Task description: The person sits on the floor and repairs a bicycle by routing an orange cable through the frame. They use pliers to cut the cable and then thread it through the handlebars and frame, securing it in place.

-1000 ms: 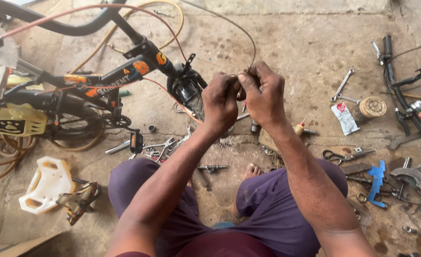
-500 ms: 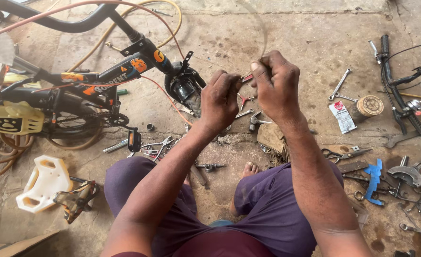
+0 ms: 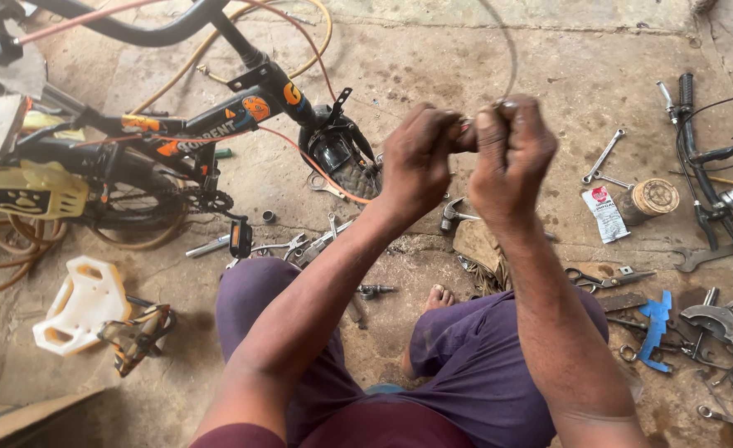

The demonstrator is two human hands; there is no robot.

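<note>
Where the view begins at the left, a white plastic part (image 3: 80,303) and a loose pedal (image 3: 138,332) lie on the concrete floor (image 3: 483,58) beside a black-and-orange bicycle frame (image 3: 217,124) laid on its side, near enough to be reached from a seated position. At centre, the left hand (image 3: 416,158) and right hand (image 3: 512,149) are raised together, fingertips pinched closed on the end of a thin cable (image 3: 512,50), which arcs up and away from them; the small piece between the fingertips is too hidden to identify. To the right, spanners (image 3: 603,158), a round tin (image 3: 652,197), scissors (image 3: 603,280) and a blue tool (image 3: 655,319) lie scattered.
</note>
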